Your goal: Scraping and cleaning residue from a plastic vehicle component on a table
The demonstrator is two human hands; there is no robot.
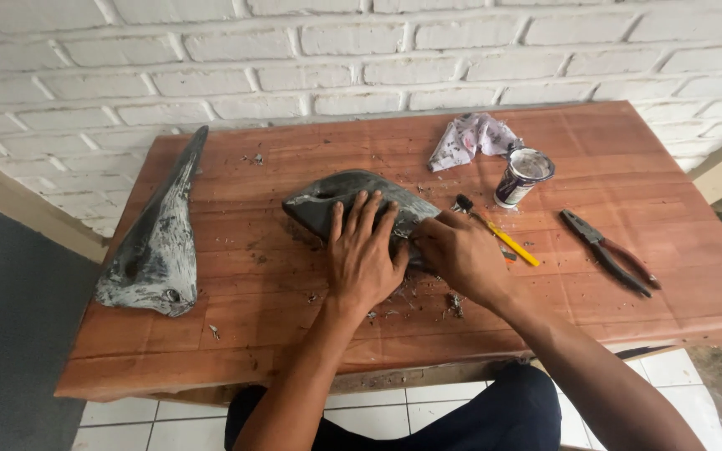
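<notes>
- The dark grey curved piece [353, 200], smooth and matte with a pale sheen along its upper edge, lies flat on the tabletop [294, 317] under both hands.
- The left hand [363, 255] lies on it palm down, fingers spread and pointing away from the person, pressing it to the wood.
- The right hand [461, 255], just right of the left one, is curled closed against the piece's right end; what it pinches cannot be told.
- Small dark shavings [453, 305] lie scattered just below the two hands.
- Just beyond the right hand sits a yellow-handled brush [503, 238], and past it a small round tin [521, 177], dark-sided with a pale top.
- A crumpled patterned cloth [471, 138] lies beyond the tin.
- Well right of the right hand are dark pliers [607, 250].
- Far left of the left hand rests a long grey tapered piece [160, 238], streaked white.
</notes>
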